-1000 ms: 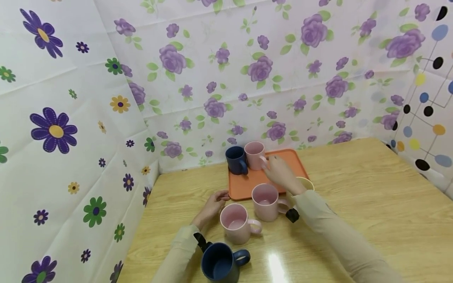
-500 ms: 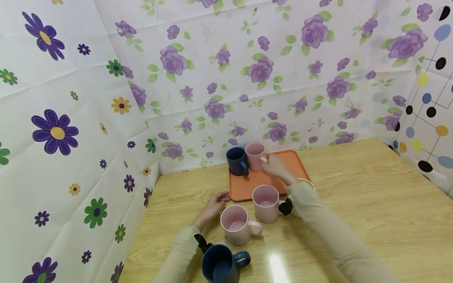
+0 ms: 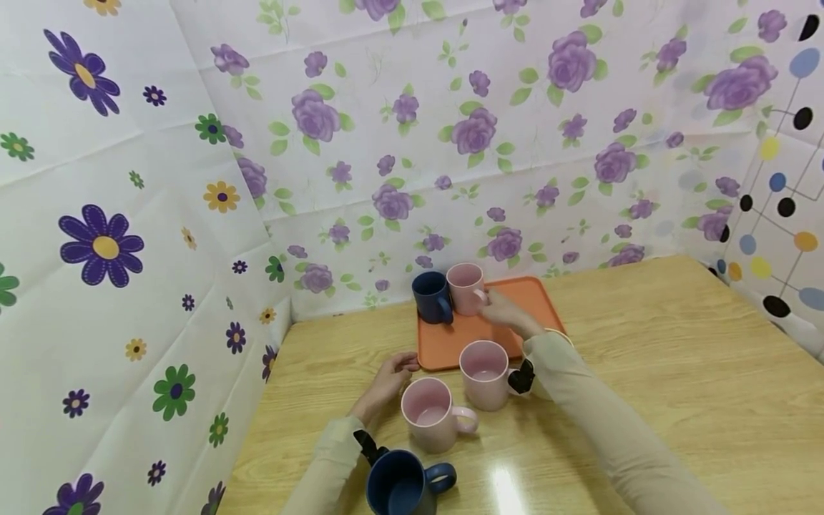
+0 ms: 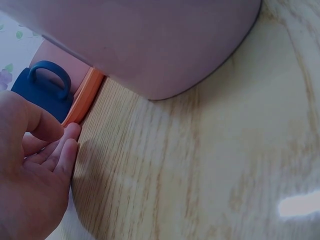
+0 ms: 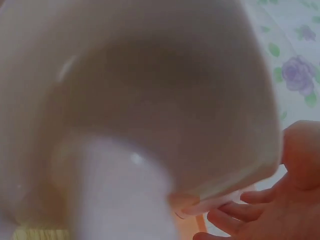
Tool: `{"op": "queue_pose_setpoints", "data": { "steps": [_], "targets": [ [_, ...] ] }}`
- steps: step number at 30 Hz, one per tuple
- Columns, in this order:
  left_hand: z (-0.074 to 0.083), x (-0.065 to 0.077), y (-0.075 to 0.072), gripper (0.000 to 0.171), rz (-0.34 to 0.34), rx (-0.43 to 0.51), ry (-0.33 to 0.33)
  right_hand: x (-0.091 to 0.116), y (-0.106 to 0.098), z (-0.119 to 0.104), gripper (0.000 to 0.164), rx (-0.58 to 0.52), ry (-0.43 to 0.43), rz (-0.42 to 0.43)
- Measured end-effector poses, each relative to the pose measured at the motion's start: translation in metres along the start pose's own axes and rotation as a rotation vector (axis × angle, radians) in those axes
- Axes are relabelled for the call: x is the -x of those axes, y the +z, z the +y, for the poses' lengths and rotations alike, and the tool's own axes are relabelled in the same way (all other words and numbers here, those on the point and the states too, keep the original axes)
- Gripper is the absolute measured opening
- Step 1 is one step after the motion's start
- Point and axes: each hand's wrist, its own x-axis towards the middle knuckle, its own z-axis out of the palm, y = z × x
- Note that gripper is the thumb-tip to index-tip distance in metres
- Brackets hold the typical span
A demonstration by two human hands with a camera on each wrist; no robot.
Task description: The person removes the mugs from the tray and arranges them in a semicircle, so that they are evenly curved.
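Your left hand [image 3: 388, 380] is loose, holding nothing, just beside the flat orange plastic-looking tray [image 3: 444, 348]; on it, right of the dark-blue cylindrical mug [image 3: 425, 300], the pink ceramic-looking cylindrical mug [image 3: 463, 299] stands upright, its handle [image 3: 479, 294] toward your nearer right hand [image 3: 506, 310], whose grip you can't tell is clasped.

From above, the head view faces forward and down across the table [image 3: 656, 357]. The left wrist view sits low beside a pink mug [image 4: 150, 40] at frame top, the right wrist view almost against a blurred mug [image 5: 200, 100]; all three share the tray [image 3: 444, 345], low centre in the head frame.
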Motion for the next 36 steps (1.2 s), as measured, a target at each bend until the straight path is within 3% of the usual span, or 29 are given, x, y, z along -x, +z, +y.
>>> {"op": "queue_pose_setpoints", "data": {
  "steps": [4, 8, 13, 15, 18, 21, 22, 23, 29, 36],
  "targets": [
    [0.015, 0.006, -0.001, 0.044, -0.017, 0.01, -0.005, 0.003, 0.002, -0.007, 0.044, 0.013, 0.032, 0.004],
    [0.033, 0.014, -0.001, 0.045, -0.04, 0.006, -0.005, 0.007, 0.003, -0.007, 0.028, 0.062, 0.012, 0.01],
    [0.035, 0.016, -0.001, 0.045, -0.053, 0.012, -0.013, 0.003, 0.001, 0.007, 0.01, 0.05, 0.001, 0.038],
    [0.035, 0.017, -0.001, 0.045, -0.057, 0.01, -0.019, -0.008, 0.002, 0.023, 0.011, 0.033, -0.032, 0.043],
    [0.036, 0.017, -0.001, 0.045, -0.052, 0.009, -0.021, -0.012, 0.001, 0.028, 0.016, 0.076, -0.014, 0.06],
    [0.036, 0.017, -0.001, 0.045, -0.045, 0.007, -0.018, -0.006, 0.002, 0.021, 0.011, 0.154, 0.009, 0.102],
    [0.037, 0.017, -0.001, 0.045, -0.042, 0.011, -0.018, 0.003, 0.001, 0.006, 0.007, 0.197, 0.069, 0.109],
    [0.037, 0.017, -0.001, 0.045, -0.041, 0.007, -0.017, 0.006, 0.0, 0.002, 0.006, 0.23, 0.076, 0.121],
    [0.04, 0.016, -0.001, 0.045, -0.044, 0.009, -0.027, 0.019, 0.002, -0.012, 0.01, 0.417, 0.176, 0.154],
    [0.042, 0.017, -0.001, 0.044, -0.033, 0.015, -0.042, 0.02, -0.002, -0.022, 0.013, 0.385, 0.2, 0.188]
  ]
}}
